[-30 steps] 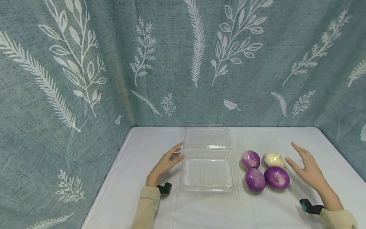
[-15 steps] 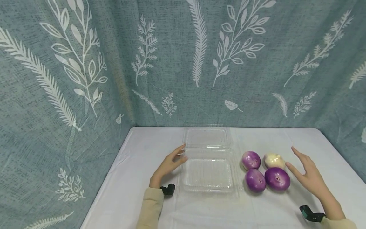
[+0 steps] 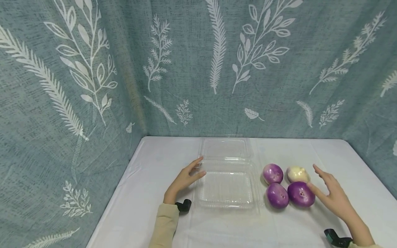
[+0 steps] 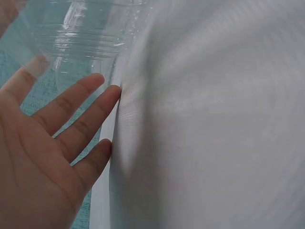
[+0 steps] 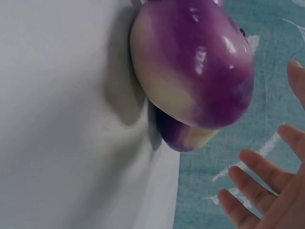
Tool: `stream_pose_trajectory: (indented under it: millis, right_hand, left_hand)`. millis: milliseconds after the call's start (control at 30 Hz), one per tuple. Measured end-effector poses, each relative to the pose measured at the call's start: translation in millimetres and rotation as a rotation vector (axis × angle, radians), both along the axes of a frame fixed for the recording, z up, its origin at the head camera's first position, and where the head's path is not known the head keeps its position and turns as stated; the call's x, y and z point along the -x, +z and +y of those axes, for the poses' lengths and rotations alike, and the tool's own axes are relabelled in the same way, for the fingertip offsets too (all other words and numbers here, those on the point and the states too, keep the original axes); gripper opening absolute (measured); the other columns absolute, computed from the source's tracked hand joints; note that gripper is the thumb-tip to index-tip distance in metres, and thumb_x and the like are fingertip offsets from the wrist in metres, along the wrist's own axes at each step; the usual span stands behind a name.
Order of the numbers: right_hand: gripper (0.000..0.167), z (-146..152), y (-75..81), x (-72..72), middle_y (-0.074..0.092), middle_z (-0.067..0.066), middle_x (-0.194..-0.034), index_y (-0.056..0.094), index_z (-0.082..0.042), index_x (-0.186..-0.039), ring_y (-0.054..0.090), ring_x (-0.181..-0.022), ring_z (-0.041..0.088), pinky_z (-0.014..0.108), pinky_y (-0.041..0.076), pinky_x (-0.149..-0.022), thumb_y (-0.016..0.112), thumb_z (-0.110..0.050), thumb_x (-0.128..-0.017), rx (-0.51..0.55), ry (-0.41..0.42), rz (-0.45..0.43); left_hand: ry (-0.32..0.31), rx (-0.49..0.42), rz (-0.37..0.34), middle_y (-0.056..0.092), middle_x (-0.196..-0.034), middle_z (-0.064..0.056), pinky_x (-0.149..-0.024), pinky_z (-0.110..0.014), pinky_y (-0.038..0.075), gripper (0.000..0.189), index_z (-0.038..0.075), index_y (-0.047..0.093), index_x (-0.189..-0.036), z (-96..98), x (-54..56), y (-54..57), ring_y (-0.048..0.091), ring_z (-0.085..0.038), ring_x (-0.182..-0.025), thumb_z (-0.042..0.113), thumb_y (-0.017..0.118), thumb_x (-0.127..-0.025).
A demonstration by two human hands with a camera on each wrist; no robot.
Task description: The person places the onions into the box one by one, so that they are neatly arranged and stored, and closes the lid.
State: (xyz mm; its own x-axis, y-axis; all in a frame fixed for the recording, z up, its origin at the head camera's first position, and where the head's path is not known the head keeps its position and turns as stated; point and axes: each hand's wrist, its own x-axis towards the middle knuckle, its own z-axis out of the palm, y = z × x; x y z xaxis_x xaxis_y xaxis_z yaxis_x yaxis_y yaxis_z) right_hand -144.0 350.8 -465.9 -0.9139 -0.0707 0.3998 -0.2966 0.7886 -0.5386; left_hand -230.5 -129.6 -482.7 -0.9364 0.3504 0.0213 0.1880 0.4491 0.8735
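A clear plastic clamshell box (image 3: 225,189) stands on the white tabletop, its lid (image 3: 224,148) folded back. My left hand (image 3: 183,179) is at the box's left side, fingers extended; in the left wrist view a fingertip shows through the plastic. Whether it touches the box I cannot tell. To the right are several glossy round vegetables: a large purple one (image 3: 301,194), two smaller purple ones (image 3: 277,195) and a cream one (image 3: 297,174). Beside the large purple one, my right hand (image 3: 335,198) is spread, holding nothing; the right wrist view shows a gap between them.
A white cloth (image 3: 229,229) covers the table. Blue-green curtains (image 3: 198,69) with white leaf prints hang behind it and along both sides. A black wrist camera (image 3: 183,205) sits on the left wrist, and another (image 3: 338,238) on the right.
My left hand has moved slightly right, closer to the box. My right hand has lowered a little, toward the front, its thumb now level with the large purple vegetable. Box and vegetables stay put.
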Motion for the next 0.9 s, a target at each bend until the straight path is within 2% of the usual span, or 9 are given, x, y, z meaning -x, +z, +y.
stream_pose_trajectory:
  millis: [33, 100, 233, 367, 467, 533, 600, 733, 900]
  right_hand:
    - [0.07, -1, -0.2, -0.8, 0.046, 0.025, -0.13, 0.031, -0.017, -0.146, 0.039, -0.111, 0.028, 0.018, 0.031, -0.096, 0.067, -0.017, -0.085, -0.005, 0.001, 0.006]
    - [0.07, -1, -0.8, -2.2, 0.048, 0.024, -0.128, 0.034, -0.016, -0.145, 0.041, -0.107, 0.023, 0.006, 0.025, -0.083, 0.068, -0.017, -0.084, -0.016, 0.003, 0.017]
    - [0.07, -4, -1.6, -5.7, 0.049, 0.023, -0.127, 0.035, -0.015, -0.144, 0.042, -0.105, 0.019, 0.007, 0.027, -0.079, 0.07, -0.017, -0.083, -0.021, 0.014, 0.004]
    - [0.071, -6, -2.8, -10.8, 0.048, 0.022, -0.127, 0.033, -0.017, -0.145, 0.043, -0.106, 0.027, 0.01, 0.029, -0.078, 0.069, -0.021, -0.084, -0.032, 0.008, -0.06]
    - [0.072, -7, -4.4, -13.1, 0.048, 0.021, -0.125, 0.034, -0.017, -0.145, 0.043, -0.105, 0.029, 0.013, 0.031, -0.077, 0.07, -0.022, -0.083, -0.043, 0.005, -0.073]
    - [0.072, -7, -5.7, -14.1, 0.049, 0.02, -0.123, 0.035, -0.017, -0.144, 0.044, -0.105, 0.022, 0.012, 0.031, -0.077, 0.071, -0.022, -0.082, -0.053, 0.006, -0.064]
    - [0.072, -8, -7.4, -15.1, 0.05, 0.018, -0.122, 0.037, -0.017, -0.143, 0.042, -0.105, 0.009, 0.009, 0.03, -0.078, 0.073, -0.021, -0.081, -0.058, 0.01, -0.044]
    - [0.072, -9, -11.8, -18.5, 0.051, 0.015, -0.12, 0.042, -0.016, -0.14, 0.033, -0.104, -0.014, 0.0, 0.025, -0.08, 0.076, -0.018, -0.077, -0.043, 0.036, -0.005]
    - [0.071, -12, -15.6, -24.0, 0.051, 0.011, -0.117, 0.047, -0.014, -0.137, 0.028, -0.105, -0.02, 0.0, 0.027, -0.08, 0.079, -0.018, -0.073, -0.034, 0.05, 0.0]
  left_hand:
    - [0.002, 0.005, -0.004, 0.041, -0.142, -0.016, -0.103, -0.06, 0.03, 0.063, 0.027, 0.03, -0.146, 0.2, 0.2, -0.2, 0.041, -0.035, -0.129, 0.033, 0.06, -0.091]
    - [0.011, 0.01, 0.004, 0.042, -0.142, -0.014, -0.102, -0.06, 0.03, 0.063, 0.033, 0.03, -0.145, -0.9, 5.5, -11.2, 0.041, -0.033, -0.129, 0.037, 0.06, -0.09]
    - [0.023, 0.016, -0.005, 0.042, -0.143, -0.01, -0.103, -0.059, 0.03, 0.064, 0.038, 0.03, -0.144, -1.1, 5.5, -11.9, 0.04, -0.031, -0.13, 0.044, 0.06, -0.088]
    - [0.028, 0.018, -0.011, 0.038, -0.145, -0.008, -0.104, -0.058, 0.03, 0.065, 0.038, 0.03, -0.144, -0.8, 5.1, -11.7, 0.04, -0.031, -0.131, 0.045, 0.061, -0.087]
    - [0.029, 0.019, -0.005, 0.036, -0.147, -0.007, -0.104, -0.058, 0.029, 0.064, 0.038, 0.03, -0.144, -0.4, 4.0, -10.6, 0.039, -0.031, -0.131, 0.043, 0.061, -0.087]
    - [0.032, 0.014, -0.007, 0.036, -0.147, -0.007, -0.104, -0.059, 0.029, 0.064, 0.038, 0.03, -0.143, -0.2, 3.2, -9.7, 0.039, -0.032, -0.131, 0.041, 0.061, -0.088]
    - [0.037, 0.003, -0.002, 0.035, -0.147, -0.01, -0.103, -0.061, 0.028, 0.064, 0.035, 0.031, -0.144, 0.2, 3.2, -9.7, 0.038, -0.035, -0.131, 0.037, 0.061, -0.089]
    - [0.032, -0.007, 0.0, 0.033, -0.149, -0.008, -0.103, -0.061, 0.028, 0.063, 0.034, 0.031, -0.144, -0.3, 3.4, -10.5, 0.037, -0.036, -0.131, 0.035, 0.061, -0.089]
    - [0.023, 0.01, -0.01, 0.03, -0.15, -0.003, -0.105, -0.058, 0.029, 0.064, 0.039, 0.029, -0.144, -1.2, 4.3, -12.0, 0.038, -0.032, -0.132, 0.041, 0.061, -0.088]
